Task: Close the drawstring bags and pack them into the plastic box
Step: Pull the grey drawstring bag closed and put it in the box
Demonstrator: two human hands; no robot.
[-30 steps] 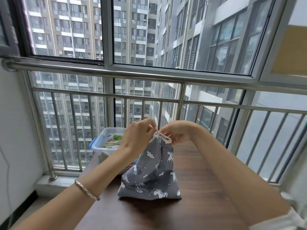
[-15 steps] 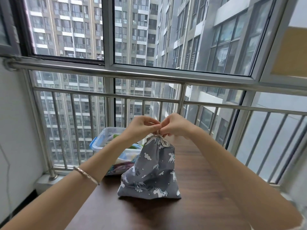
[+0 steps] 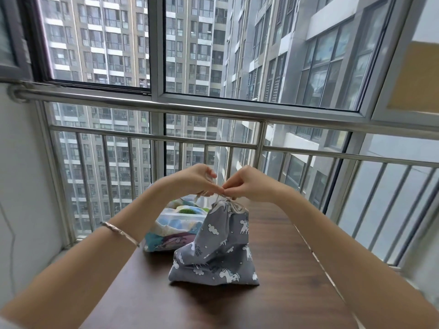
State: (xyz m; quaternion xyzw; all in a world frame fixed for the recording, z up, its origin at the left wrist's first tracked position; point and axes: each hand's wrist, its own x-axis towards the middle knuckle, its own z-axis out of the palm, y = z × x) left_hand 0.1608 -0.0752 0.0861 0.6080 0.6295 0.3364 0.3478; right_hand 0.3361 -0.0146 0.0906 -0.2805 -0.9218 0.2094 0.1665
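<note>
My left hand (image 3: 197, 180) has its fingers curled and pinches one end of the white cord (image 3: 234, 207). My right hand (image 3: 247, 184) is curled too and pinches the cord just above the top of the bag. The fingertips of the two hands meet there.

Right under my hands the grey bag (image 3: 221, 248) with white unicorns stands on the counter (image 3: 273, 293). Its top is bunched up small, so I think the pulling is nearly done and the knot is the job now.

To do it well, I want to keep the cord tight while I make the loop, so the top does not slip open. I want to pull both ends the same, out to the sides and not up, so the bag stays put and does not tip over.

The plastic box (image 3: 180, 218) sits just behind the bag, on its left side. It has soft, bright things in it. I cannot tell how much room is left, so I should look in before I lift the bag over.
</note>
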